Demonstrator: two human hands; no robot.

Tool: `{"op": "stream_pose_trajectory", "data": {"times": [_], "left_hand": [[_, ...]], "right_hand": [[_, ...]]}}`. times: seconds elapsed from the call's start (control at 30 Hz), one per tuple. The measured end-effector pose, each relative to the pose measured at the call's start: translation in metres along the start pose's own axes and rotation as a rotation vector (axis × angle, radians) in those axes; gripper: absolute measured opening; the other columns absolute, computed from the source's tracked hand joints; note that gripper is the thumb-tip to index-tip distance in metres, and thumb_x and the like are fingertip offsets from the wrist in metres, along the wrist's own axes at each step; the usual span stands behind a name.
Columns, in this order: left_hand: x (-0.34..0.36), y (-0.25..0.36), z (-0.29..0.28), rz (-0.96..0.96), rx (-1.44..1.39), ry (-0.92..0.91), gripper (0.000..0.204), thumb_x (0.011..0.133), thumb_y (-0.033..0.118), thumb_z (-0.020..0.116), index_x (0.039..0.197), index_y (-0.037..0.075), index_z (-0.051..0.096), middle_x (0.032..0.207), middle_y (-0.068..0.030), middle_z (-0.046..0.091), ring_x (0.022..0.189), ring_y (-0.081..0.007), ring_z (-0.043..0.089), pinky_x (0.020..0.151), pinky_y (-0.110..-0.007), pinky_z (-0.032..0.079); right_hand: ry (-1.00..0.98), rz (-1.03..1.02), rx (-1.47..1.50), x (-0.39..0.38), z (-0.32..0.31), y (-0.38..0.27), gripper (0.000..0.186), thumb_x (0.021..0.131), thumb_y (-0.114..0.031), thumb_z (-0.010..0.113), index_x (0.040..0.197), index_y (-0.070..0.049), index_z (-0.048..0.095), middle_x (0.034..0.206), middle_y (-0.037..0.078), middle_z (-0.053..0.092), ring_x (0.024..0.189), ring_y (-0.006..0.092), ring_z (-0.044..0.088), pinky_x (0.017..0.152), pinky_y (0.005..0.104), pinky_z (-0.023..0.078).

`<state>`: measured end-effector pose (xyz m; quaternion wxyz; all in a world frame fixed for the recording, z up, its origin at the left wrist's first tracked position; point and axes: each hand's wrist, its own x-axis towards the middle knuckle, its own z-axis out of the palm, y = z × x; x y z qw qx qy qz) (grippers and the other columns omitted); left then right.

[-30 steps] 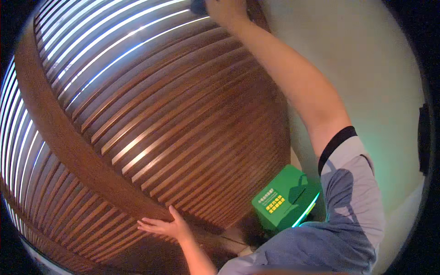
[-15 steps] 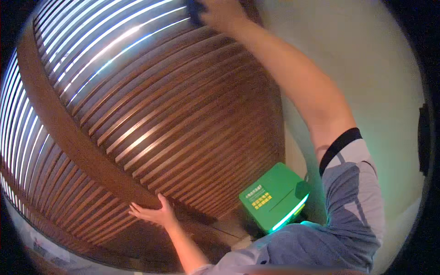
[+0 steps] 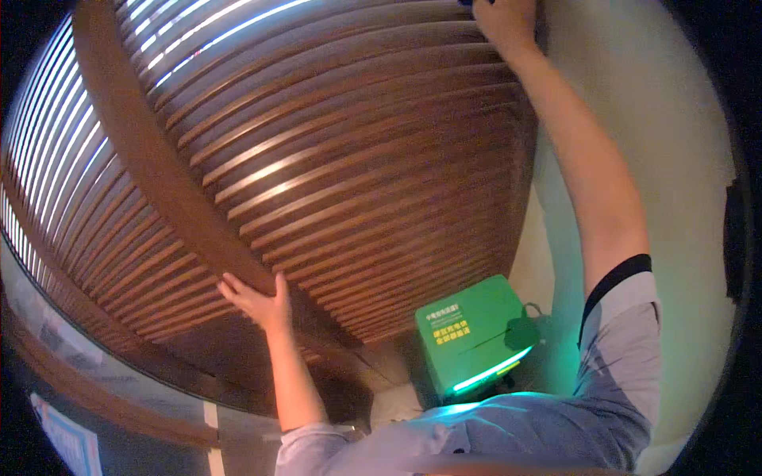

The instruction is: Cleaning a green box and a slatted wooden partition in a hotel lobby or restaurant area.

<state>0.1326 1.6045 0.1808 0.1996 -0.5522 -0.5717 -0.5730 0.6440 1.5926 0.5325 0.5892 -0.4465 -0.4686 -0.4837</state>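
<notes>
A tall brown slatted shutter [image 3: 357,186] fills most of the view, with light coming through the slats at the upper left. My left hand [image 3: 258,305] is held with fingers spread against the shutter's wide upright post [image 3: 178,198]. High up at the top edge, my right hand [image 3: 508,24] is at the right end of the slats, close to the wall. Its fingers are closed round a dark blue cloth-like thing [image 3: 467,2], of which only a sliver shows. The upper part of this hand is cut off by the picture's edge.
A green box-shaped device [image 3: 476,321] with a glowing strip stands low at the right, near my body. Beyond my right arm runs a pale wall [image 3: 627,87]. At the lower left are a brown rail [image 3: 103,397] and a blue-and-white sheet [image 3: 67,436].
My right hand has moved right along the upper slats toward the wall, with the dark blue thing. My left hand stays spread at the post. The whole view has tilted and shifted.
</notes>
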Motion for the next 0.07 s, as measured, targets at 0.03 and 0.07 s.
{"op": "stream_pose_trajectory", "data": {"times": [0.03,0.07], "left_hand": [[-0.003,-0.001,0.003,-0.058,-0.010,-0.011,0.114,0.075,0.045,0.081,0.158,0.001,0.017,0.158,-0.0328,0.013,0.149,-0.0463,0.017,0.119,-0.057,0.021],[-0.005,-0.011,-0.001,-0.067,-0.003,-0.009,0.114,0.075,0.045,0.081,0.158,0.001,0.017,0.158,-0.0328,0.013,0.149,-0.0463,0.017,0.119,-0.057,0.021]], "right_hand": [[0.005,0.059,0.079,0.006,0.003,-0.008,0.060,0.079,-0.006,0.066,0.138,-0.007,0.056,0.146,0.032,0.038,0.130,0.0501,0.040,0.114,0.0547,0.031],[0.006,0.095,0.147,0.014,0.006,-0.018,0.061,0.079,-0.005,0.066,0.139,-0.008,0.055,0.148,0.029,0.038,0.131,0.0491,0.040,0.114,0.0542,0.031]]}}
